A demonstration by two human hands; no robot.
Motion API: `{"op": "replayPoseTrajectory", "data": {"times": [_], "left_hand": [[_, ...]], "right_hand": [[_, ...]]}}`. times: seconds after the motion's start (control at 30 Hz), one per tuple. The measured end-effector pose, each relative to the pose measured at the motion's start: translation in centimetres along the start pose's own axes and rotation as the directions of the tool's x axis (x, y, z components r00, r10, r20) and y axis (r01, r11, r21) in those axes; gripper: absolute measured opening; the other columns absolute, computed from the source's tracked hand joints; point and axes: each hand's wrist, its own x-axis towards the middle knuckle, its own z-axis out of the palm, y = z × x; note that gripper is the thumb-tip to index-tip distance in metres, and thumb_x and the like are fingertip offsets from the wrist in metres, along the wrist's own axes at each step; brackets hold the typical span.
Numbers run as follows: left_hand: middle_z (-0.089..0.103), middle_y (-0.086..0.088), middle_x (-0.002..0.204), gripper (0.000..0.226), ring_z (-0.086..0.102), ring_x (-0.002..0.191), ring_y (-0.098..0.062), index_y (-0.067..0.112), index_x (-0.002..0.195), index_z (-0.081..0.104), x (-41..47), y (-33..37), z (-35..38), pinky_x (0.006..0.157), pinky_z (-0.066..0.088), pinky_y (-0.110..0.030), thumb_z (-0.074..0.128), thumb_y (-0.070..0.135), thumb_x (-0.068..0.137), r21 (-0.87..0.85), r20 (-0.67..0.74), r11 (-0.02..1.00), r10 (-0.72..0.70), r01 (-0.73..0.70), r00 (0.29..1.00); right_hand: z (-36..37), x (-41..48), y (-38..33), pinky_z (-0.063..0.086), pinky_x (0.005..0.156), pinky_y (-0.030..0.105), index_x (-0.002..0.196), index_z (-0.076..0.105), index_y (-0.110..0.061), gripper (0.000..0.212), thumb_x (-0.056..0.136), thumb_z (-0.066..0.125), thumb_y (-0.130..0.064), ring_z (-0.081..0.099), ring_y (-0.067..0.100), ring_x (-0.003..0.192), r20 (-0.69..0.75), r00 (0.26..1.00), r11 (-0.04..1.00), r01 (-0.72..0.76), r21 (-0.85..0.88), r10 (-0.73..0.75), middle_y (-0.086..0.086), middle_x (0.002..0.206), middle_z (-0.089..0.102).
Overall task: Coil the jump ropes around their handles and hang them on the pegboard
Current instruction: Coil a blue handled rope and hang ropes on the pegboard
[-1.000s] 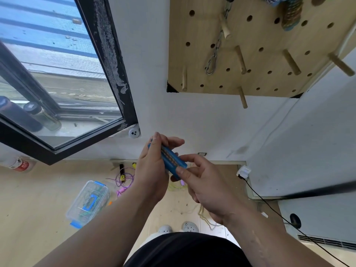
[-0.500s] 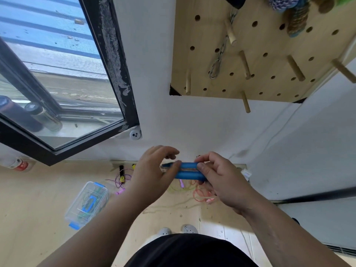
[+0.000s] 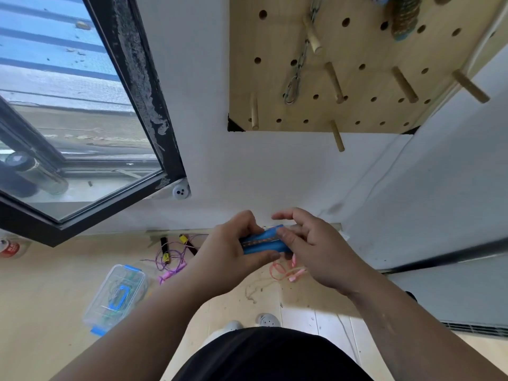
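The blue handles (image 3: 264,250) are gripped by the left hand (image 3: 231,259), fingers curled. The right hand (image 3: 321,251) is spread, with only its thumb pressed on. The bundle is held below the pegboard's (image 3: 275,86) lower edge, and the rope (image 3: 257,241) could be sprung loose if pressure is eased.

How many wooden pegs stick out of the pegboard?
6 pegs: one by the chain, three across the middle, one bottom left, one at the bottom edge. More may hide above.
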Motion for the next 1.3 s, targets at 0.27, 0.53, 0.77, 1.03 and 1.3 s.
{"op": "replayPoseTrajectory", "data": {"times": [0.27,0.53,0.77,1.03,1.3], "left_hand": [[0.073,-0.003,0.085,0.036,0.047,0.044,-0.003,0.02,0.087,0.049,1.2,-0.5,0.2,0.045,0.038,-0.019,0.083,0.031,0.083,-0.069,0.043,0.979,-0.188,0.191,0.981],[0.047,-0.006,0.062,0.028,0.024,0.049,-0.015,0.015,0.081,0.052,1.7,-0.4,0.0,0.044,0.022,-0.023,0.079,0.019,0.08,-0.71,0.197,0.629,-0.252,0.315,0.948],[0.062,-0.001,0.073,0.027,0.035,0.047,-0.008,0.018,0.087,0.054,0.3,-0.1,0.7,0.043,0.023,-0.019,0.078,0.017,0.074,-0.688,0.5,0.648,0.096,0.328,0.861],[0.074,-0.012,0.087,0.035,0.063,0.072,-0.014,0.008,0.087,0.054,0.3,-0.1,0.2,0.063,0.048,-0.024,0.086,0.013,0.077,-0.242,0.605,0.959,0.029,0.15,0.795],[0.066,0.006,0.076,0.038,0.049,0.06,-0.007,0.032,0.077,0.05,1.1,0.5,2.5,0.059,0.045,-0.031,0.086,0.044,0.075,0.268,0.393,0.963,-0.095,-0.015,0.915]], "right_hand": [[-1.8,-1.1,0.1,0.04,0.06,0.028,0.087,0.064,-0.028,0.031,0.103,0.044,-0.045,0.055,0.006,0.068,0.022,0.999,0.821,0.034,-0.57,-0.026,-0.009,0.069,0.059],[-0.7,-2.9,2.4,0.042,0.069,0.026,0.098,0.062,-0.027,0.022,0.105,0.041,-0.031,0.054,0.004,0.077,0.006,0.998,0.934,0.065,-0.35,-0.068,-0.024,0.078,0.058],[-1.5,-3.4,2.5,0.05,0.079,0.022,0.11,0.066,-0.005,0.024,0.107,0.046,-0.02,0.06,0.007,0.08,0.26,0.965,0.999,0.034,-0.038,-0.023,-0.002,0.092,0.057],[-4.4,-1.0,2.1,0.056,0.08,0.031,0.097,0.072,-0.018,0.01,0.1,0.063,-0.022,0.063,0.013,0.085,0.468,0.88,0.969,0.039,-0.244,0.082,-0.011,0.088,0.064],[-3.3,-1.4,2.4,0.048,0.081,0.036,0.103,0.068,-0.025,0.02,0.103,0.05,-0.032,0.058,0.014,0.091,0.288,0.957,0.689,0.237,-0.685,-0.043,-0.009,0.099,0.063]]}}
